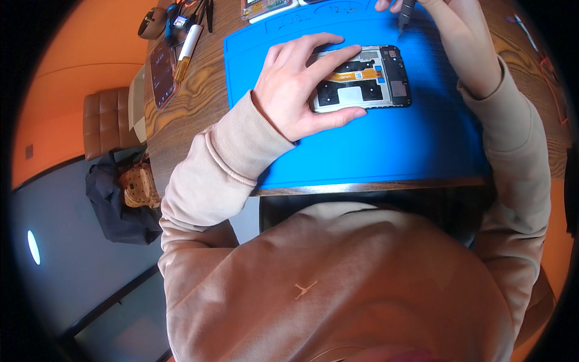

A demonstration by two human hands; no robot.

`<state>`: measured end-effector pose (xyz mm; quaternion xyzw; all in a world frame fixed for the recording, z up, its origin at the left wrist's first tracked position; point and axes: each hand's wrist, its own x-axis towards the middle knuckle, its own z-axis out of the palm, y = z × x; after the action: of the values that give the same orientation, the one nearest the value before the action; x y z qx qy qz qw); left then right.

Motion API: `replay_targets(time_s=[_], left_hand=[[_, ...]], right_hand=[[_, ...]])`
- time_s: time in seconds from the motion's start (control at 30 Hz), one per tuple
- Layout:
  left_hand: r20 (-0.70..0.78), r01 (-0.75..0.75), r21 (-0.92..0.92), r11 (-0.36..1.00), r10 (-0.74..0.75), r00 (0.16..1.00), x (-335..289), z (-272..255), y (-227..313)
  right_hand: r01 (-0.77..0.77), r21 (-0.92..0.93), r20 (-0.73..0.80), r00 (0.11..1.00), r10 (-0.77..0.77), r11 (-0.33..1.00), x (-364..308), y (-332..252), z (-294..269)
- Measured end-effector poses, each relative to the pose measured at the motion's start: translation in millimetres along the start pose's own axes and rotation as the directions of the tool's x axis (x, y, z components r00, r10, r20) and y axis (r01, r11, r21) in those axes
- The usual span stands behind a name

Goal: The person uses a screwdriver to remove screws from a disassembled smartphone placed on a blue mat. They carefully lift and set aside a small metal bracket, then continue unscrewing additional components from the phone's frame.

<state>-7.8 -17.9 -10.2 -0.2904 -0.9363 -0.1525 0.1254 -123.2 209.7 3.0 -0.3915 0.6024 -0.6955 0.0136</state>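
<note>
An opened phone [351, 95] lies on the blue mat [362, 151], its inner side up. A black-and-silver frame, a pale square patch and an orange flex cable [350, 76] show on it. My left hand [295, 84] spans its left part, thumb along the near edge and fingers over the far edge, holding it down. At the top edge of the view, my right hand [464, 45] grips a slim dark screwdriver-like tool [406, 13]. The tool's tapered tip points down, just beyond the phone's far right corner and apart from it. Part of the right hand's fingers is cut off.
Left of the mat on the wooden table [208, 90] lie another phone [163, 75], a white-handled brush [189, 43], a brown roll [152, 23] and dark tools. Phone parts [264, 8] rest beyond the mat. Red cord-like items [553, 90] lie far right.
</note>
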Motion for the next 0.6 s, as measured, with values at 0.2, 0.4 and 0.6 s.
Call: replay_targets(time_s=[0.2, 0.4, 0.6], left_hand=[[0.014, 0.017, -0.003, 1.0, -0.017, 1.0, -0.1, -0.6, 0.6], [-0.004, 0.005, -0.013, 1.0, -0.005, 1.0, -0.6, 0.6, -1.8], [0.003, 0.012, -0.016, 1.0, -0.012, 1.0, -0.7, 0.6, -2.7]], right_hand=[[0.025, -0.343, 0.139, 0.99, 0.024, 0.939, -3.3, 4.3, -10.2], [0.064, -0.399, 0.009, 0.998, -0.066, 0.915, -8.7, 11.2, -8.6], [0.104, -0.343, 0.016, 0.994, -0.105, 0.934, -11.0, 19.0, -4.0]])
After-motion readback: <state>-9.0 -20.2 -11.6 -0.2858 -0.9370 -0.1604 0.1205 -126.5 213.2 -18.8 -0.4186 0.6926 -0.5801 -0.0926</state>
